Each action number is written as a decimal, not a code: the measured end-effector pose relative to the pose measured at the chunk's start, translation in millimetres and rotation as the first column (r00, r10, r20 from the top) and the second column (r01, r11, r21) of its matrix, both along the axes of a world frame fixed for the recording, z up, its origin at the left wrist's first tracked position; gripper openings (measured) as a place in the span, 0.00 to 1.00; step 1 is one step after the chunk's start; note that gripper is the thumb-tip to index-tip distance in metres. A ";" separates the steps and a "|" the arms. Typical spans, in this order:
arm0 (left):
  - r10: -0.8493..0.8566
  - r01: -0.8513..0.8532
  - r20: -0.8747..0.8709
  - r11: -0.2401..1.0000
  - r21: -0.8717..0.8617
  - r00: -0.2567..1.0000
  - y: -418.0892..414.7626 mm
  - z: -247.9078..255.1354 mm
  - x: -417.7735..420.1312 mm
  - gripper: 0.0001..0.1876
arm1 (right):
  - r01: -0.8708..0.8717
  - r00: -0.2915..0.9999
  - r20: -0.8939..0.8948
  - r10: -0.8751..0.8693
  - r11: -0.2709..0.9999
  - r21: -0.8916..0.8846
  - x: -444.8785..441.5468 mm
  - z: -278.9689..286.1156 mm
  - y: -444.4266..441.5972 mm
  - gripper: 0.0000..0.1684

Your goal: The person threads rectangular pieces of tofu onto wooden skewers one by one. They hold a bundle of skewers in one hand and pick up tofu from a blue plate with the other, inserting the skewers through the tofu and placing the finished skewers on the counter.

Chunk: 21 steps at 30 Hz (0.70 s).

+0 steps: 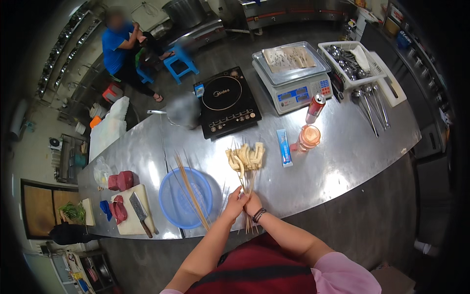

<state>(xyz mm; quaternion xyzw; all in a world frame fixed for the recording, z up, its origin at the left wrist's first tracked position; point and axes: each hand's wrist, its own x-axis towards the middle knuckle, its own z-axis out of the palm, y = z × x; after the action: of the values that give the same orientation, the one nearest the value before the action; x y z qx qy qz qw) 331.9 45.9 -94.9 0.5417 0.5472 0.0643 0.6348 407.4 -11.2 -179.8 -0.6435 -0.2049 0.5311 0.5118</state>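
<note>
Both my hands meet at the near edge of a steel table, around a bundle of thin wooden skewers [251, 180]. My left hand [235, 204] has its thumb and fingers on the skewers, and my right hand [254, 204], with dark bands at the wrist, is closed round them. Pale yellow folded food pieces, perhaps tofu skin [246, 157], are threaded on the far ends, and the bare ends stick out below my hands. Left of my hands, more loose skewers [191, 191] lie across a blue plastic basket [169, 194].
A cutting board [128, 228] holds red meat [119, 210] and a cleaver [138, 206] at left. Beyond are a saucepan [183, 110], an induction cooker [222, 93], a scale [301, 92], a can [315, 108], an orange-lidded cup [308, 137] and ladles [371, 106]. A person [117, 47] sits far left.
</note>
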 end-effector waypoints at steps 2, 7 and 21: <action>0.088 -0.081 -0.039 0.985 0.154 0.995 1.4 -18.2 -20.4 0.37 | -0.060 0.991 0.121 0.059 0.998 0.000 7.4 34.4 -5.3 0.09; 0.259 -0.261 0.033 0.956 0.131 0.965 13.2 -7.0 -75.9 0.35 | 0.002 0.996 0.093 -0.003 1.000 0.014 7.5 63.2 -24.4 0.08; 0.454 -0.483 0.372 0.875 -0.018 0.810 -191.0 36.2 -318.9 0.16 | 0.191 0.616 0.671 -0.414 0.904 0.382 7.6 173.5 7.5 0.06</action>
<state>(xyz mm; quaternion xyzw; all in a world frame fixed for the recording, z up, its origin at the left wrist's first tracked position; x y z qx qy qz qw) 12.9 -145.1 -58.7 0.3926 0.5334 0.3392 0.6680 415.0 -3.7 -6.3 -0.7504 -0.3524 0.0965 0.5508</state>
